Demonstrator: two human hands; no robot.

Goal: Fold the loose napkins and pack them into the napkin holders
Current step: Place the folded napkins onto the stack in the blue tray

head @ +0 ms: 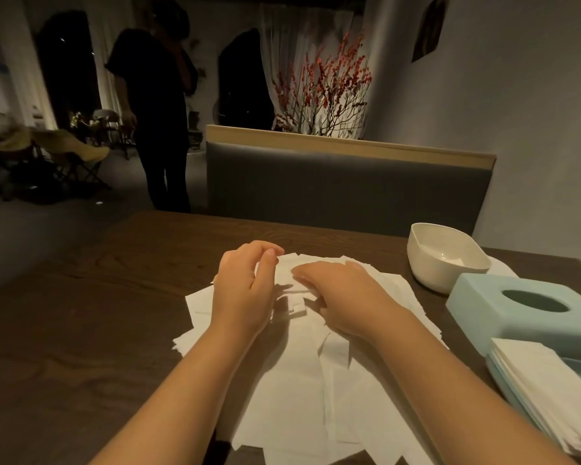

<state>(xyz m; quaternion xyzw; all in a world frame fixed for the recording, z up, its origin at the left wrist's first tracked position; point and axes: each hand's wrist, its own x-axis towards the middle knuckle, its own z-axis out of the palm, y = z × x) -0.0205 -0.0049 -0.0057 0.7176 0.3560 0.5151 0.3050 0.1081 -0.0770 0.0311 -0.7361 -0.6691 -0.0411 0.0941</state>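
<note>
A loose heap of white napkins [292,380] covers the middle of the dark wooden table [81,330]. My left hand [245,290] pinches the far edge of the top napkin [287,273] between thumb and fingers. Beside it, my right hand [342,293] lies flat on the same napkin with straight fingers pointing left. At the right stands a pale blue napkin holder cover [517,317] with an oval slot. In front of it, a blue holder base [503,380] carries a stack of folded napkins [544,384].
A white holder shell [446,256] lies tilted, opening up, at the back right of the table. Behind the table is a grey bench back [346,189]. A person in dark clothes [155,122] stands in the room at the back left, near chairs.
</note>
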